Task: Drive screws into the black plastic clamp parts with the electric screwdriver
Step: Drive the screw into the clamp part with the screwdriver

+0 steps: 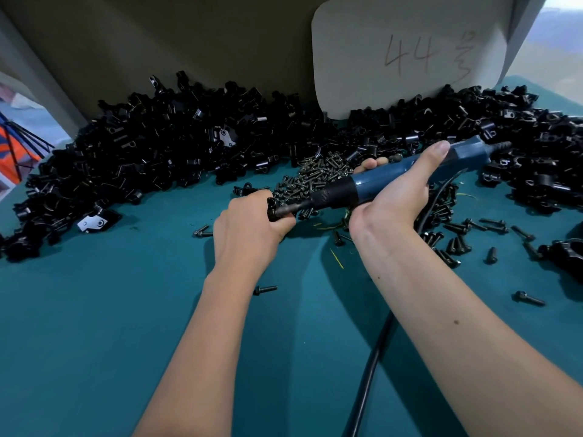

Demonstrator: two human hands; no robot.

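- A person at a teal-covered workbench drives a screw: the left hand, fingers curled tight, grips a small black plastic clamp part near the centre of the scene, just at the 7 o'clock edge of a heap of small dark metal screws.
- The right hand wraps the blue, pen-shaped electric screwdriver, thumb stretched along its barrel towards 2 o'clock; the tool lies almost level, its dark tip touching the held part.
- Judged from this, the driving step itself is in hand. The next move calls for keeping the bit in line with the screw and the part braced against twist, then setting the part aside and picking another.
- A long bank of loose black plastic clamp pieces runs from 9 o'clock round to 3 o'clock along a beige back panel.
- Stray screws dot the cloth from 3 to 5 o'clock.
- A pale card marked "44" in red handwriting leans at 1 o'clock.
- The black power cord leaves the frame at 6 o'clock.
- Hidden: the left fingers cover most of the part, so the screw and how deep it sits cannot be made out. The right palm conceals any trigger. An orange object at 9 o'clock is cut off and unidentifiable.
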